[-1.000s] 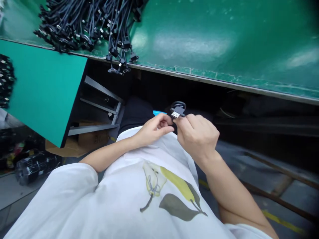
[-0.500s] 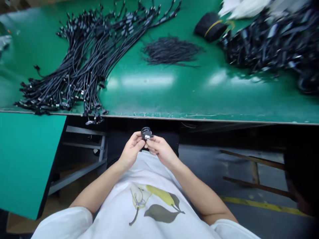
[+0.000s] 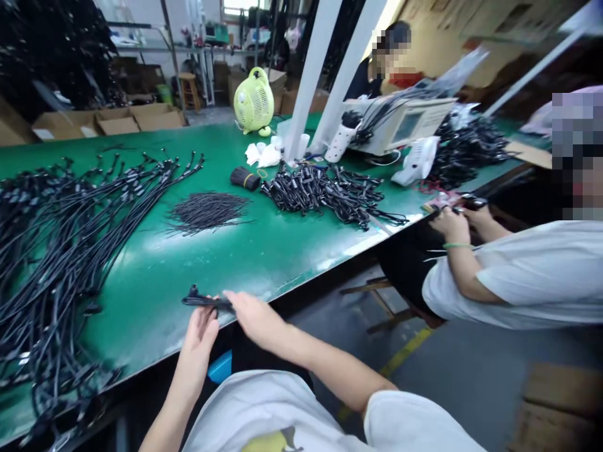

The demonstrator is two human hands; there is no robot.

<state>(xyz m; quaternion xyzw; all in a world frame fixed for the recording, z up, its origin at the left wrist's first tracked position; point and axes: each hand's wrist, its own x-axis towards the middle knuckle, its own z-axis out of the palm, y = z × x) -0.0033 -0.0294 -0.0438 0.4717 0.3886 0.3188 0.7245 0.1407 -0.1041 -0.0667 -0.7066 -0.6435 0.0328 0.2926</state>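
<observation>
A black cable (image 3: 196,300), folded into a short coil with a connector sticking up at its left end, is held above the front edge of the green table. My left hand (image 3: 201,329) is closed around it from below, fingers behind and thumb in front. At its right end, my right hand (image 3: 254,319) grips the coil, with the fingertips partly hidden and a little blurred. Beyond the hands lies a flat pile of thin black ties (image 3: 207,212). To the left spreads a large heap of long black cables (image 3: 117,232) with connectors.
Coiled cables (image 3: 325,191) lie in a pile across the green table (image 3: 188,263), near a banded black bundle (image 3: 245,178). Behind are a green fan (image 3: 254,102), white posts (image 3: 313,69) and a boxy machine (image 3: 400,122). A co-worker (image 3: 513,270) sits at the right; another person is farther back.
The view has swung up and right, bringing co-workers and the machine into sight. My hands have risen from my lap to the table edge with the cable, now seen as a longer folded coil.
</observation>
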